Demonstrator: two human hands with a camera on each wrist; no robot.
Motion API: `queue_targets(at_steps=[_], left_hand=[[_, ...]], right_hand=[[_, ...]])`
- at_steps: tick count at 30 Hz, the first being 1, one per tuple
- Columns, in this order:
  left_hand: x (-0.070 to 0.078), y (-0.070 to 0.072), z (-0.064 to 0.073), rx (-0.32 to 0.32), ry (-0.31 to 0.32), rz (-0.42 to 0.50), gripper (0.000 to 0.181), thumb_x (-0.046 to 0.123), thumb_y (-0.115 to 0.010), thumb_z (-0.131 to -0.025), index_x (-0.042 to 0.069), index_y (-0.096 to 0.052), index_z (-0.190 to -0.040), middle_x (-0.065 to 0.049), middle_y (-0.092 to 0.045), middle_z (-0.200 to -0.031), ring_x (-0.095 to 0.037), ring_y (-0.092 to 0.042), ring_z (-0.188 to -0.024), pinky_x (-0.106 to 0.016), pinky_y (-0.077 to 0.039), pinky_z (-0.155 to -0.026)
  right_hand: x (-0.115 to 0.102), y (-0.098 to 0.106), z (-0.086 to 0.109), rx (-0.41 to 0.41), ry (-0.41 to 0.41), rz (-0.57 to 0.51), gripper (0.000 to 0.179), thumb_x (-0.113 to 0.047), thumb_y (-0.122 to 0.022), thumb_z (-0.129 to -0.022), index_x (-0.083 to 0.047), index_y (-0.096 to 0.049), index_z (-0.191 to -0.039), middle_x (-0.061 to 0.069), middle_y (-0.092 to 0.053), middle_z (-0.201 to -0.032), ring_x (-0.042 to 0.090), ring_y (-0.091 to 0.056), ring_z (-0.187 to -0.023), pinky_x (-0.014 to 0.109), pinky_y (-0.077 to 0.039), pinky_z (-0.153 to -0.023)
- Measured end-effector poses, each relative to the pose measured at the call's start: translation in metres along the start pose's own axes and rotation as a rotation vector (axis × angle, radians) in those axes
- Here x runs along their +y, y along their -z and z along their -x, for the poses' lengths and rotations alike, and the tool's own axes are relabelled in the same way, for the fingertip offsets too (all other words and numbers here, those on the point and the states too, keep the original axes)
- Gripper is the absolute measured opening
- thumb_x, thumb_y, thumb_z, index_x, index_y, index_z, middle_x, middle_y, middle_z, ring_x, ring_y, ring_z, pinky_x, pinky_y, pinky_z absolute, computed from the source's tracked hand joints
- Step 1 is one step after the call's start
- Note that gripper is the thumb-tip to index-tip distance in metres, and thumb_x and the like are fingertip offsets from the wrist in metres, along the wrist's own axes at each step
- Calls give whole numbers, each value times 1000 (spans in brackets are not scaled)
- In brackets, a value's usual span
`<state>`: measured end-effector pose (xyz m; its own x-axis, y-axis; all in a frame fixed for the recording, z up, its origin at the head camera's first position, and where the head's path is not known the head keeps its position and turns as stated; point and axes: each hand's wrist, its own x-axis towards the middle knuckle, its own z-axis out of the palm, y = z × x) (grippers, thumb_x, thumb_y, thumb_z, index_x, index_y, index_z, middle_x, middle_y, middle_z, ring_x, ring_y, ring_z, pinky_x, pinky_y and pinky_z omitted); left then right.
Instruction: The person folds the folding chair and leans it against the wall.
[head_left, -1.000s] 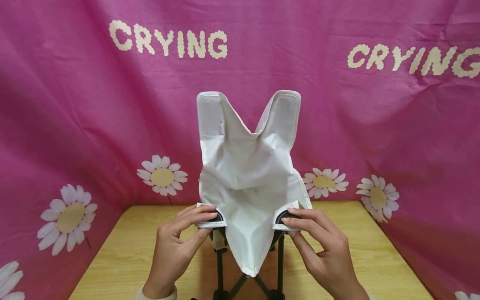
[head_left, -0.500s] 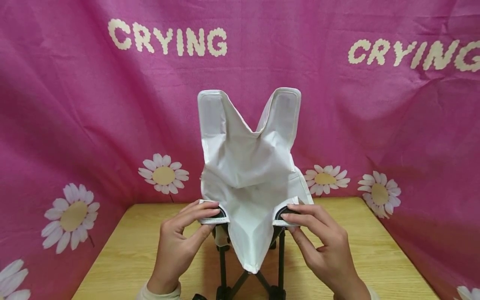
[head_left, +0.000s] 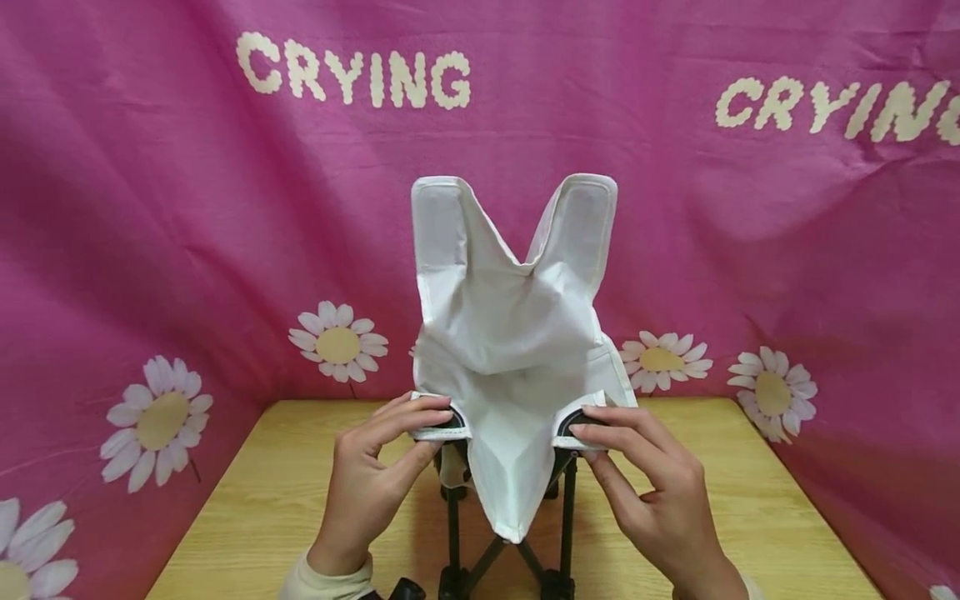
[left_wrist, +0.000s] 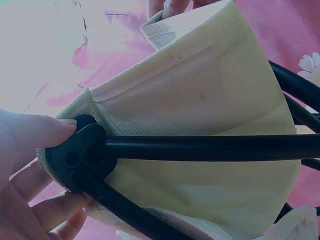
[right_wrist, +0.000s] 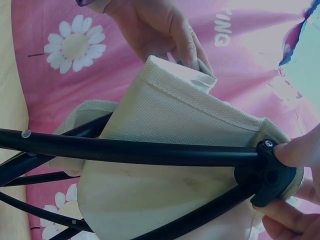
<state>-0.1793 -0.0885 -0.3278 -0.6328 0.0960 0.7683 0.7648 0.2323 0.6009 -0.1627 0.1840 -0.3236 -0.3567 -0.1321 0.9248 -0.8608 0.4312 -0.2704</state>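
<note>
A small folding chair with a white fabric seat and a black tubular frame stands in the middle of the head view. Its two tall flaps point up at the back, and a fabric point hangs down in front. My left hand pinches the near left corner, thumb below and fingers above. In the left wrist view, that thumb presses against a black plastic joint where two tubes meet. Likewise my right hand pinches the near right corner, its thumb and fingers about another black joint.
Under the chair is a light wooden tabletop. A pink cloth backdrop with daisies and lettering encloses the back and both sides. Near the bottom edge, by the left sleeve, a small black object shows partly.
The whole scene sits a little further right and slightly higher in the head view. Both hands keep their hold on the chair's corners, and the fabric's shape looks the same.
</note>
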Motion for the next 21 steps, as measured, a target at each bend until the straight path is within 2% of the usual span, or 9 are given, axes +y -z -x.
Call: queue_targets(at_steps=[8, 15, 21], left_hand=[[0, 0, 0, 14, -11, -19, 28, -5, -75, -79, 8, -75, -103, -4, -71, -108, -26, -61, -112, -32, -40, -106], [0, -2, -4, 14, -45, -3, 28, -6, -74, -79, 7, -75, -104, -5, -71, -108, -29, -62, -111, -35, -40, -106], [0, -6, -4, 11, -62, 3, 27, -6, -74, -79, 7, -75, -103, -5, -72, -107, -24, -63, -110, -37, -40, -105]], right_hand=[[-2, -3, -4, 1, 8, -25, 20, -22, -65, -94, -5, -74, -98, 15, -67, -103, 23, -61, -109, 24, -45, -99], [-3, -3, -7, 14, 27, -26, 20, -22, -64, -94, -5, -73, -97, 15, -67, -102, 22, -61, -109, 25, -45, -99], [-3, -2, -6, 21, 33, -18, 22, -25, -63, -95, -5, -73, -96, 15, -67, -101, 21, -61, -107, 24, -45, -98]])
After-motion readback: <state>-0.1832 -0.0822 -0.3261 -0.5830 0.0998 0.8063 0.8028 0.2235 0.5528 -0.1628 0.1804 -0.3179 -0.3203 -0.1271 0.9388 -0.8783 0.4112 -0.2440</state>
